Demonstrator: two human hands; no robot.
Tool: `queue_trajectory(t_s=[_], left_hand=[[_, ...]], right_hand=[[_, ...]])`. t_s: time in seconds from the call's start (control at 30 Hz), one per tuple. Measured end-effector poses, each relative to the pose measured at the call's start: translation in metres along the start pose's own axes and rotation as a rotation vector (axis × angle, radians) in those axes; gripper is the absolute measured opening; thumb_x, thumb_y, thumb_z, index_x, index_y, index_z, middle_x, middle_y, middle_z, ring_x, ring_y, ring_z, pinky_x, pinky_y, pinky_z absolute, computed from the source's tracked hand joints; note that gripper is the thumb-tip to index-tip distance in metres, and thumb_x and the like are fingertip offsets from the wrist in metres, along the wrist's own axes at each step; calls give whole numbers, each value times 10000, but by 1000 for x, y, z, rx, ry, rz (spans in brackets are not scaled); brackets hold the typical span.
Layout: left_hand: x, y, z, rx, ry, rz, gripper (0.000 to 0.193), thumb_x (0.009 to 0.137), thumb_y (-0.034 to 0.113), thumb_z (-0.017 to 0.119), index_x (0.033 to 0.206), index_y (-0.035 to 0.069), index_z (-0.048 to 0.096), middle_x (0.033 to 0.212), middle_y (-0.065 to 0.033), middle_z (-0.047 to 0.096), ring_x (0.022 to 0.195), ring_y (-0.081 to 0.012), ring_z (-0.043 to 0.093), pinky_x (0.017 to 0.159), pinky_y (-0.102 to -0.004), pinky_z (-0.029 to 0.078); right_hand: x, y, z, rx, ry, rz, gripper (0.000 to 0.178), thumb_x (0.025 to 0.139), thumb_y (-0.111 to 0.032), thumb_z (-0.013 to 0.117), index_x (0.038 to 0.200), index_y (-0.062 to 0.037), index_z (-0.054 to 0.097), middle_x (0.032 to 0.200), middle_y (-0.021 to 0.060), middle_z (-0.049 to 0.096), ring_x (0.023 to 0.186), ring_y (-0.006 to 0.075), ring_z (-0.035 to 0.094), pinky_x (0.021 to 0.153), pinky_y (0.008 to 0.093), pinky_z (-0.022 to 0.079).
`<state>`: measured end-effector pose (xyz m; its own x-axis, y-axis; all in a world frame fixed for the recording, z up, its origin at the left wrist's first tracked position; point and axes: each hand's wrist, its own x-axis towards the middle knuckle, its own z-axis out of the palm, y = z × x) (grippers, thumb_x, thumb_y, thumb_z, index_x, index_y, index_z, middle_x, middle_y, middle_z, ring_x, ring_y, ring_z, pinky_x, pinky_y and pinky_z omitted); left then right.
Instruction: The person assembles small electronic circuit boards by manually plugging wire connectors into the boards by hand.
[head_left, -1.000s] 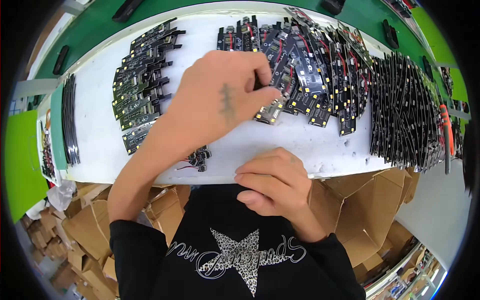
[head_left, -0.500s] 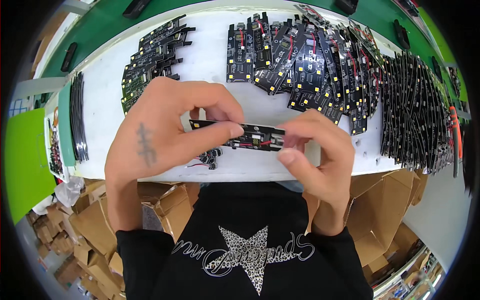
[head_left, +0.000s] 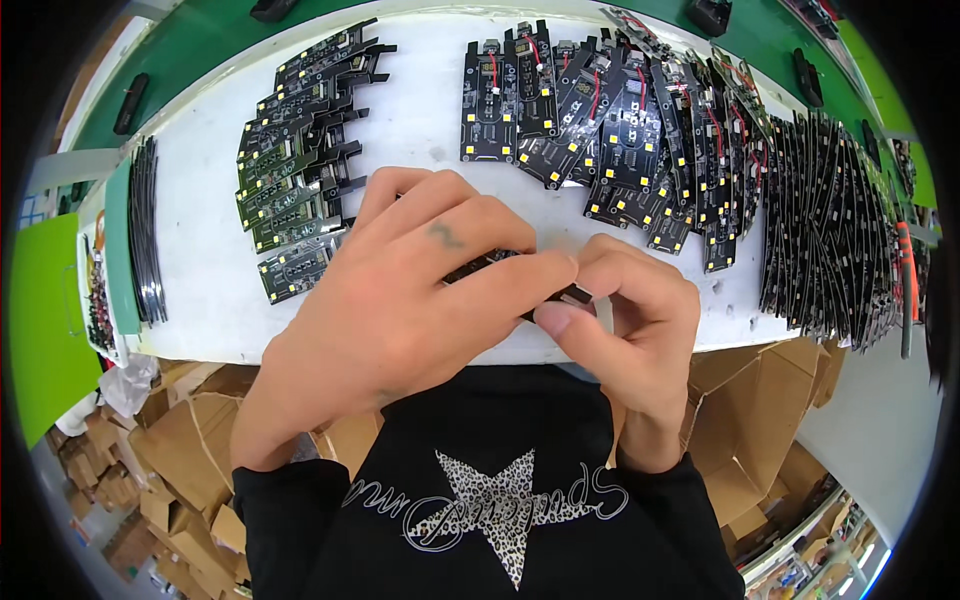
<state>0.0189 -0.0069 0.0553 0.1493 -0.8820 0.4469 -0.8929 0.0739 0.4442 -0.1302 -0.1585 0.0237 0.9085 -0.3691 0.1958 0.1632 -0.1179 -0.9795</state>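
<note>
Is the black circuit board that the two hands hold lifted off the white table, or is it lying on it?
Lifted. The black circuit board is pinched between the left hand and right hand, above the white table. The hands hide most of it.

Hands (head_left: 500,300) now closer together over board (head_left: 480,266)

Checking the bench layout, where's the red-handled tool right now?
In the head view, the red-handled tool lies at the table's far right edge, beside the dense row of black boards.

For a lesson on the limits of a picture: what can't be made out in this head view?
- Circuit board held between left hand and right hand: fingers cover nearly all of it.
- Small parts in the tray at left: too small.
- Red-handled tool: its tip is lost in the dark rim.
</note>
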Motion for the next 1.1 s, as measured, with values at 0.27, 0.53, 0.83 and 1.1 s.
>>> queue_trajectory(t_s=[0.27,0.53,0.83,1.1], left_hand=[[-8,-4,-5,-328,-47,-75,500,593,80,841,1084,108,749,939,-38,691,787,-213,610,732,-338,414],[-39,-19,-35,-296,66,-221,519,621,-26,798,1129,-44,695,1068,-166,710,914,-266,662,824,-347,506],[-90,-32,-69,-47,300,-614,535,704,-30,800,1223,20,676,1163,-108,674,1057,-192,633,926,-295,490],[-95,-41,-62,59,281,-570,537,709,-4,811,1227,45,679,1215,-120,668,1115,-252,631,964,-332,494]], right_hand=[[-6,-4,1,232,-98,193,127,776,16,778,790,-6,654,720,22,605,637,96,529,576,260,384],[-8,3,-6,421,-173,180,182,760,86,761,929,27,728,883,109,712,788,161,619,682,274,461],[1,9,54,-430,-85,-213,216,728,14,817,917,-34,723,865,69,677,752,250,613,621,323,478],[-7,15,72,-616,-119,-339,244,685,-28,812,908,-90,733,871,24,624,756,218,578,587,323,464]])
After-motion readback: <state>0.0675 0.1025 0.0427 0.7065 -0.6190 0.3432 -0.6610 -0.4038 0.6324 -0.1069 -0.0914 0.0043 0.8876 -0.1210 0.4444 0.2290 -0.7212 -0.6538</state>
